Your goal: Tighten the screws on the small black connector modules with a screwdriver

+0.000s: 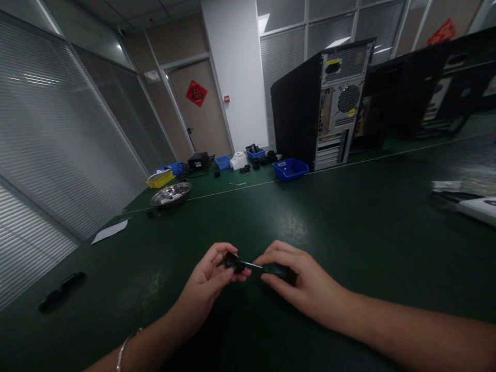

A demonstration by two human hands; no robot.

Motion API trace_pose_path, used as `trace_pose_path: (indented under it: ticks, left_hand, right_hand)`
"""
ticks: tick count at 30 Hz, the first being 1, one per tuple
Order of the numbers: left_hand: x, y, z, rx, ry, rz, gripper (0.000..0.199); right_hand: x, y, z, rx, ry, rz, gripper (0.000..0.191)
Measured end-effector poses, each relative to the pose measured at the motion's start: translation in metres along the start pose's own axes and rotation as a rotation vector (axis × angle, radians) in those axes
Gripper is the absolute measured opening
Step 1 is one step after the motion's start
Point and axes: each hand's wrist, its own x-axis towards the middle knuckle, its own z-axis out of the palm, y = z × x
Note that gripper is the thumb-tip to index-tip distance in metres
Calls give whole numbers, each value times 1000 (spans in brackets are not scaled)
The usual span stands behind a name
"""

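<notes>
In my left hand [211, 274] a small black part [234, 262] is pinched between thumb and fingers; its exact kind is too dark to make out. My right hand [300, 274] is closed round the dark handle of a screwdriver [279, 271]. The thin metal shaft points left, and its tip meets the black part or lies right beside it. Both hands are above the green table [232, 222], near its front.
A dark pen-like tool [62, 292] lies at the left, with a white sheet [110, 231] beyond it. Farther back are a metal bowl [170, 195], a yellow tray [160, 179], a blue bin [290, 169] and a computer tower [321, 103]. A white object [478, 206] lies at the right.
</notes>
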Motion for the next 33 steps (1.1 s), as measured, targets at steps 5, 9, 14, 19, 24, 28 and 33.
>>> trace_pose_path:
  ticks: [5,9,14,19,24,28,33]
  left_hand:
    - [0,-3,-4,96,-5,0,18]
    - [1,-1,-6,197,25,4,21]
    - [3,-1,-6,270,37,-39,35]
    - [1,1,-3,353,34,-28,38]
    - [-3,4,0,489,21,2,38]
    - [-5,5,-1,581,2,54,36]
    - [-6,7,-4,679,41,95,34]
  right_hand:
    - [0,1,-1,7,2,3,25]
    - [0,1,0,9,1,19,25]
    - [1,1,-2,15,-6,31,21]
    - [1,-2,-3,15,-2,26,23]
    - [0,-1,-3,-7,-12,35,23]
    - [0,0,-3,-22,-16,42,24]
    - [-1,3,-1,-41,-20,38,26]
